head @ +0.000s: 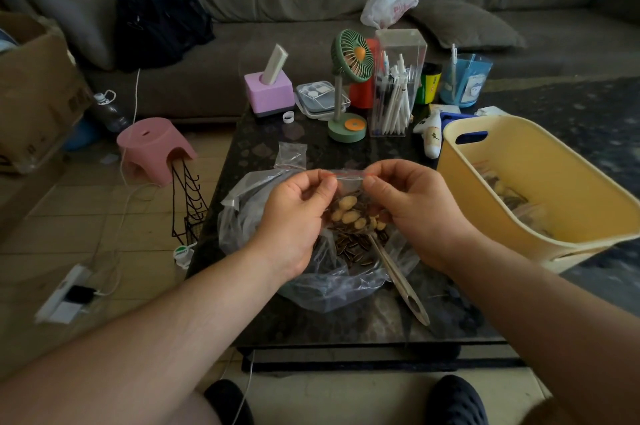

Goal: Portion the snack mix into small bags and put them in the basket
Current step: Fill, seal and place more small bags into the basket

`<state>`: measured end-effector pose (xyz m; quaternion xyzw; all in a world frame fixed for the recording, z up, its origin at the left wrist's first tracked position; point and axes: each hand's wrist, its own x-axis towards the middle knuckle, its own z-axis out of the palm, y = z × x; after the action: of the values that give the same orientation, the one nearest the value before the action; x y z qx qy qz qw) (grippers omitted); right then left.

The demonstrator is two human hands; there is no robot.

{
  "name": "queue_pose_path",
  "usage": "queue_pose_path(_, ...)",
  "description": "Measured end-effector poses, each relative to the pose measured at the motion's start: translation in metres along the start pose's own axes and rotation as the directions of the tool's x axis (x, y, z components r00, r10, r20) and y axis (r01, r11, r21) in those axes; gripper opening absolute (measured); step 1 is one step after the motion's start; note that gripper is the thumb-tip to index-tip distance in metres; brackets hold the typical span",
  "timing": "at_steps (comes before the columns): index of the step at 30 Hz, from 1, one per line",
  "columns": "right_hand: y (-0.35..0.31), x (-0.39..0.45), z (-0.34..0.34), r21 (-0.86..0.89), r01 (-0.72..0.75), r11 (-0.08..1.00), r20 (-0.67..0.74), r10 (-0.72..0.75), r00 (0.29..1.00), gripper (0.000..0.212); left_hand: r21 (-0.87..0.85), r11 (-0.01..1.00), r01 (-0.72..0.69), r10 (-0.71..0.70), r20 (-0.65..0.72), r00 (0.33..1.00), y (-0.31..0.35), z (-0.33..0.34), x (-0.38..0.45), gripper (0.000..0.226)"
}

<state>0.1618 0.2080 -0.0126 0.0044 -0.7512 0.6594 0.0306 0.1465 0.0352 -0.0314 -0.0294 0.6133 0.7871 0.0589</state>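
A small clear zip bag [349, 208] with a red seal strip hangs between my hands, holding peanuts and sunflower seeds. My left hand [294, 216] pinches the left end of its top strip. My right hand [412, 206] pinches the right end. Beneath it lies a large open plastic bag [277, 227] of snack mix, with a wooden spoon [398, 275] resting in it. The yellow basket [485, 202] stands to the right and holds filled bags. One empty small bag [292, 154] lies on the table behind.
On the dark table [346, 324] behind stand a green desk fan [349, 78], a clear pen holder [396, 85], a pink box [270, 93] and a blue cup [464, 78]. A pink stool [152, 147] and a wire rack [188, 206] are on the floor at left.
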Motion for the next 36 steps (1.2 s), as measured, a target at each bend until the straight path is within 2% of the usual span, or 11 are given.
queue_pose_path(8,-0.0007,-0.0006,0.0062,-0.120,0.043,0.992,0.026,-0.041,0.999,0.005,0.099,0.995,-0.013,0.016,-0.029,0.999,-0.0034,-0.0014,0.0013,0.018)
queue_pose_path(16,-0.0035,0.0020,0.0061,-0.209,0.041,0.977,-0.026,-0.047,0.999,0.010,0.142,0.990,-0.023,0.027,-0.027,0.999,-0.0040,0.0013,0.0018,0.012)
queue_pose_path(24,-0.0031,0.0028,0.0030,-0.126,0.028,0.992,-0.012,-0.029,1.000,0.009,0.161,0.985,-0.069,0.070,0.002,0.998,-0.0041,-0.0005,0.0025,0.009)
queue_pose_path(36,-0.0046,0.0024,0.0054,-0.048,-0.015,0.999,-0.028,0.013,1.000,0.006,0.181,0.979,-0.098,0.097,0.012,0.995,-0.0043,0.0007,0.0047,0.017)
